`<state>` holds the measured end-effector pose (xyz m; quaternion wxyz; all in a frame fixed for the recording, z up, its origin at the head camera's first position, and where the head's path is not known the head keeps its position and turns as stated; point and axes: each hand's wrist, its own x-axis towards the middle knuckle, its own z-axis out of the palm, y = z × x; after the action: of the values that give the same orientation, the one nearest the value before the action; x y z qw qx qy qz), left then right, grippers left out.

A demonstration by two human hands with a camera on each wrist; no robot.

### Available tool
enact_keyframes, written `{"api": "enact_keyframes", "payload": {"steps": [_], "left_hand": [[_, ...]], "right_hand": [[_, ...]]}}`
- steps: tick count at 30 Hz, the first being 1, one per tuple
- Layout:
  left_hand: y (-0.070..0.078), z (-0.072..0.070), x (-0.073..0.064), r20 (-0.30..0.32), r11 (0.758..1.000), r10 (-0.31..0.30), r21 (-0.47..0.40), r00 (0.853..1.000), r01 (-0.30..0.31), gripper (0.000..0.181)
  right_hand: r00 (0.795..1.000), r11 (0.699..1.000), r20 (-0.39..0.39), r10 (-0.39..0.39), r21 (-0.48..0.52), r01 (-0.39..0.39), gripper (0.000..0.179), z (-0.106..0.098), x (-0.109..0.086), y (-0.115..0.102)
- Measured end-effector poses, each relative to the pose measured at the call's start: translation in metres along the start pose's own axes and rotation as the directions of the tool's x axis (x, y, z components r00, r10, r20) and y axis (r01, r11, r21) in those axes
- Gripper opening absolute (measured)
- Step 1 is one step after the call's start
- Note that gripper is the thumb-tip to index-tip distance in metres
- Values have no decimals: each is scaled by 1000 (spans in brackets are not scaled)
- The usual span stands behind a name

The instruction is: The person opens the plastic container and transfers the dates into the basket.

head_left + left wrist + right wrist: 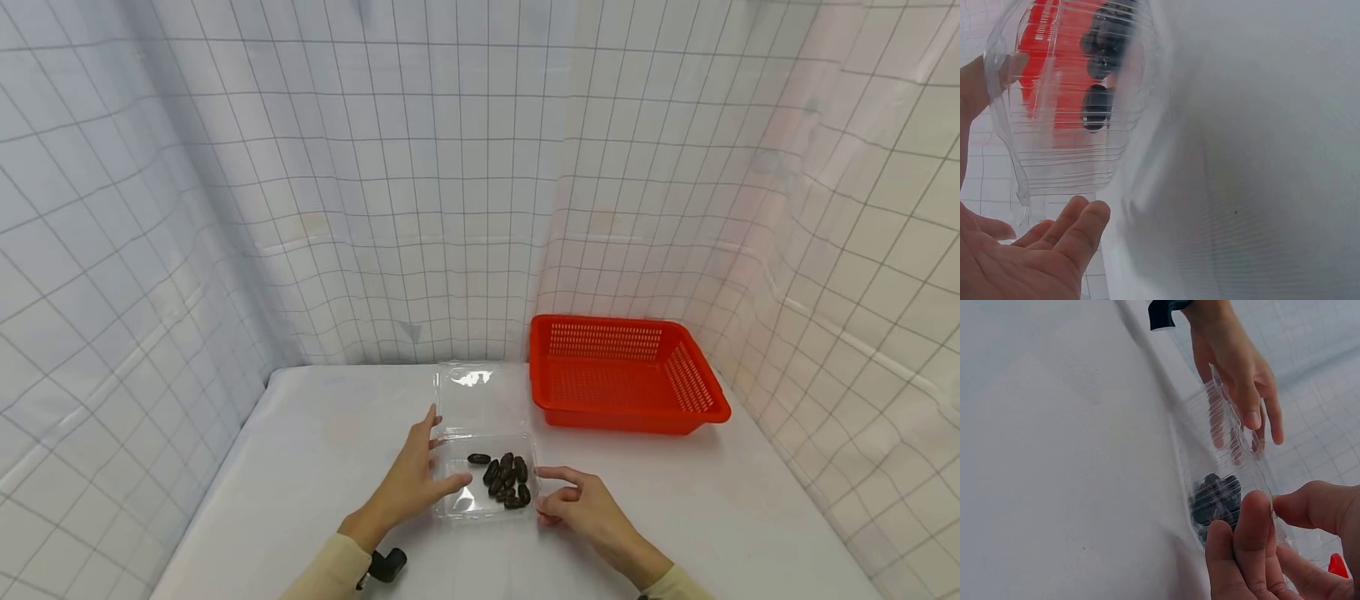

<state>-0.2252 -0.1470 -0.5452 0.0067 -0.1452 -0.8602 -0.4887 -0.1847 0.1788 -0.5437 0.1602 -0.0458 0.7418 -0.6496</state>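
Observation:
A clear plastic clamshell box (pixel 453 503) lies on the white table with its lid (pixel 480 404) folded back away from me. Several dark brown dates (pixel 507 475) are in its base, mostly toward the right side; one lies apart near the far edge. My left hand (pixel 412 477) is spread at the box's left side, thumb over the rim and fingers along the outside. In the left wrist view, the left fingers (pixel 1088 231) are straight beside the ribbed wall. My right hand (pixel 588 512) pinches the box's right rim between thumb and fingers, as the right wrist view shows.
A red plastic basket (pixel 630 422) with slotted walls stands at the back right, close to the lid. White gridded curtains (pixel 480 208) enclose the table (pixel 300 467) at the back and both sides. A black wrist device (pixel 388 565) shows by the left sleeve.

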Motion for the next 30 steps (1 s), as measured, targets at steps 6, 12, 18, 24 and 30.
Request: {"api": "enact_keyframes", "payload": {"steps": [6, 12, 18, 24, 30], "left_hand": [[-1, 2, -4, 27, 999, -50, 22, 998, 50, 136], [3, 1, -6, 51, 996, -77, 37, 996, 75, 130], [3, -1, -8, 69, 996, -83, 45, 994, 80, 127], [0, -4, -11, 93, 994, -84, 73, 992, 78, 125], [-1, -8, -17, 143, 996, -82, 42, 986, 77, 130]], "right_hand": [[1000, 1000, 4, -1, -13, 1, 63, 0, -1, 1], [1000, 1000, 12, -1, -16, 1, 63, 0, -2, -1], [1000, 999, 11, -2, -35, 2, 63, 1, -3, -3], [999, 989, 6, -39, -140, 39, 60, 1, -2, -4], [990, 942, -9, -138, -309, 128, 61, -4, -2, -7]]}}
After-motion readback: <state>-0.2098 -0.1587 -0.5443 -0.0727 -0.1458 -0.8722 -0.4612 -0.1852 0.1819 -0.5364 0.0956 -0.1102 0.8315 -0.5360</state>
